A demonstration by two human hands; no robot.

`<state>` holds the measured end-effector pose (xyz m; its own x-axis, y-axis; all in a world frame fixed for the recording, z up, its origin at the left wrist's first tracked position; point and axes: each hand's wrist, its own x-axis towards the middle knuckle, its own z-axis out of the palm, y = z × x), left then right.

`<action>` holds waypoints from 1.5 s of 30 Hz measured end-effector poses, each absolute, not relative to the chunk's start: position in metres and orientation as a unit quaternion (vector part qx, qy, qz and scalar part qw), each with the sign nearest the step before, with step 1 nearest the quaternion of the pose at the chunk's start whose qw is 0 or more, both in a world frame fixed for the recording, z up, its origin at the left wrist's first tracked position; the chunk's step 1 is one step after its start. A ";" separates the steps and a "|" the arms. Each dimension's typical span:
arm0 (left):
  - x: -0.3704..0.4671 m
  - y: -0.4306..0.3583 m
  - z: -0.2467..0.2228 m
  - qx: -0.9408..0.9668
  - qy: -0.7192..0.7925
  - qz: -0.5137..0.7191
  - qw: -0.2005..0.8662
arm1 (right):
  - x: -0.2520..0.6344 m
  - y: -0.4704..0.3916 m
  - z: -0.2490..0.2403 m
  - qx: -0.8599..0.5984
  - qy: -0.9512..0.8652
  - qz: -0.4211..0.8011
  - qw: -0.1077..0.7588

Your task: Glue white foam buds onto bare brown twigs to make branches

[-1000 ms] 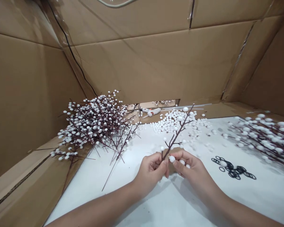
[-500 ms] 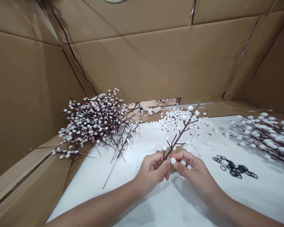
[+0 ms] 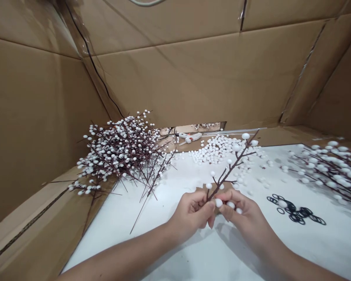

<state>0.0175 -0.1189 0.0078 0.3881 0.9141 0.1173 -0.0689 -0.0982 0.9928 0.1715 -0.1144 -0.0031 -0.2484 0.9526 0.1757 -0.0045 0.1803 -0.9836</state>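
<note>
My left hand is closed round the lower end of a brown artificial berry branch, which leans up to the right. White balls sit on several of its twigs, while other twigs are bare. My right hand pinches a white ball against the lower part of the branch, close to the left fingertips. More white balls show between the fingers and palm of that hand. Under both hands lies a brown cardboard piece, mostly covered. The exact contact between ball and twig is hidden by my fingers.
A big heap of berry branches stands at the left, and another bunch at the right. Loose white balls lie behind my hands, near a glue gun. Black rings lie to the right on the white board. Cardboard walls surround everything.
The whole view has shifted slightly, so things appear a little further right and lower. Both hands keep the same hold on the branch and the ball.
</note>
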 end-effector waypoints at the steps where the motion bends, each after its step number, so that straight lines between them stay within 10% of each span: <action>1: 0.017 -0.119 0.008 0.607 0.347 0.427 0.574 | 0.171 -0.114 -0.003 -0.387 -0.608 0.509 0.470; 16: 0.023 -0.122 0.014 0.646 0.435 0.442 0.445 | 0.171 -0.116 0.019 -0.402 -0.640 0.482 0.443; 45: 0.023 -0.108 0.020 0.487 0.458 0.448 0.594 | 0.201 -0.086 0.041 -0.385 -0.250 0.771 0.442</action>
